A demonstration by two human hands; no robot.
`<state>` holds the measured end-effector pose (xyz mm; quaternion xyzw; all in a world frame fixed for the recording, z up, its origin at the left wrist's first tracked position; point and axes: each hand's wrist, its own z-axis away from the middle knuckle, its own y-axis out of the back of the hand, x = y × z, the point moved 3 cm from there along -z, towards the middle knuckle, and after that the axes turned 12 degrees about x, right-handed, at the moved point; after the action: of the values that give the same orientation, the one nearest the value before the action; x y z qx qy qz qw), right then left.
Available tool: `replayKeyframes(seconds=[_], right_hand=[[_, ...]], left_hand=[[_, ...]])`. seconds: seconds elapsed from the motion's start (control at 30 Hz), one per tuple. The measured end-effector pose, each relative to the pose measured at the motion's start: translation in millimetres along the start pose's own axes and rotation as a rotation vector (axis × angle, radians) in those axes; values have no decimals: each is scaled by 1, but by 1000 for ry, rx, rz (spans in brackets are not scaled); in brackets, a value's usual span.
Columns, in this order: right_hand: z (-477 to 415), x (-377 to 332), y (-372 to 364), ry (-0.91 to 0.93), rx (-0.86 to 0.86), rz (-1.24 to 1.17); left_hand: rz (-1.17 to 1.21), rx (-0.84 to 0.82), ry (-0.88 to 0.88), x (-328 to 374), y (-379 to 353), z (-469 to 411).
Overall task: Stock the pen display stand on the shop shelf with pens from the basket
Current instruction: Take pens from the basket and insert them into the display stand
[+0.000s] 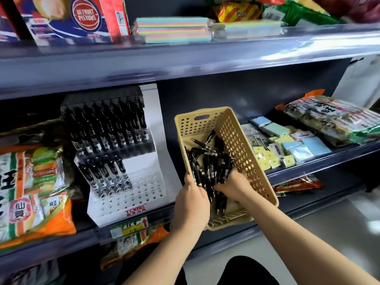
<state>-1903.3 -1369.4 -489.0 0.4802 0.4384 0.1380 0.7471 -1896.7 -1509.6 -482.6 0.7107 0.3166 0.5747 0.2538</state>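
A tan perforated basket (236,136) rests tilted on the edge of the middle shelf and holds a heap of black pens (209,161). My left hand (192,202) grips the basket's left rim near its front corner. My right hand (233,185) reaches inside the basket, its fingers curled round several black pens. To the left on the same shelf stands the white tiered pen display stand (133,194). Its upper tier is full of black pens (111,128). The second tier carries several pens on its left side. The lower holes are bare.
Orange and green snack bags (33,194) lie left of the stand. Sticky-note pads and small packets (287,142) lie right of the basket, with a large snack bag (333,116) beyond. The upper shelf (185,58) overhangs, holding coloured paper pads (174,29) and a box.
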Motion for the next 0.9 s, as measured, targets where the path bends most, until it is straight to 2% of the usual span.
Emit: replayKeyframes(seconds=[0.4,0.63,0.73,0.9], right_hand=[[0,-1,-19,-13,93,96],[-1,-2,-26,-15,99,29],[-5,2,-25,-70,65,18],[-10,8,-30,-131,19,-166]], left_hand=[[14,32,-8,2,-3,5],[18,50,-9,-1,-6,7],[20,63,-10,-1,-6,8],[2,80,-21,1,-5,11]])
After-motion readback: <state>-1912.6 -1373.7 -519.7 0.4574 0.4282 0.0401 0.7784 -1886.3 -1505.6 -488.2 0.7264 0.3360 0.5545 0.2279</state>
